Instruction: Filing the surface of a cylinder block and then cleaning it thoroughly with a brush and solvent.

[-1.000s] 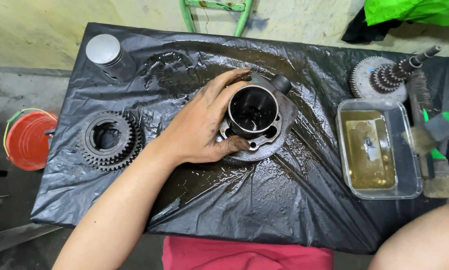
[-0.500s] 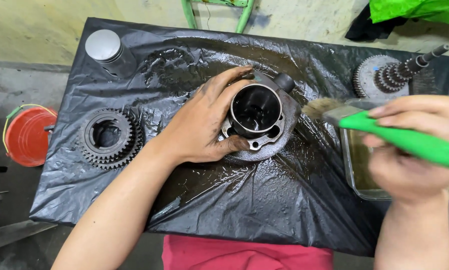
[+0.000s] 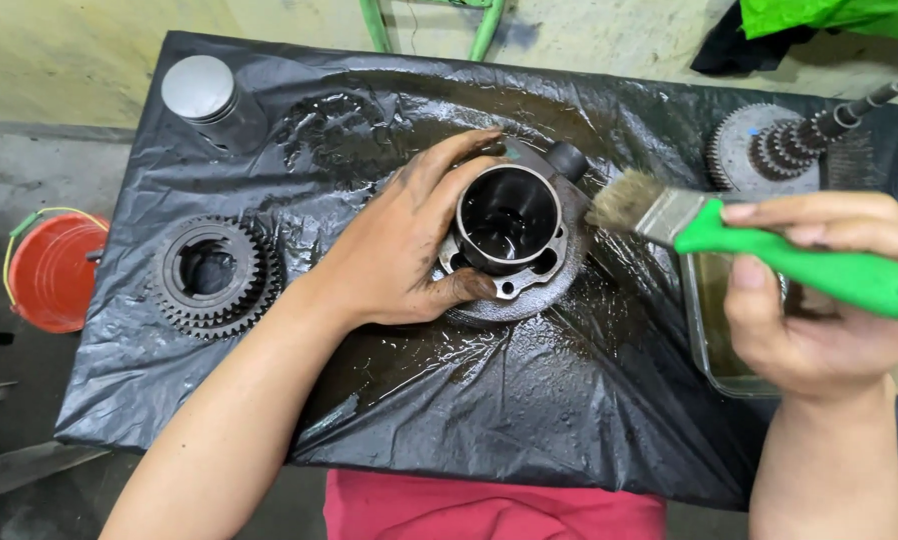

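1. The left hand wraps its fingers round the dark metal cylinder, standing open-end-up mid-bench.
2. The right hand has its fingers closed on the green brush.
3. Handle lying crosswise, its bristles sit just right of the cylinder's rim, nearly touching.

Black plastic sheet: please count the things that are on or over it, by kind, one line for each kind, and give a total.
Gear parts: 2, a gear ring and a geared shaft
Metal cylinder part, held by the left hand: 1
Piston: 1
Green-handled brush, held by the right hand: 1
Clear tray of liquid: 1
Total: 6
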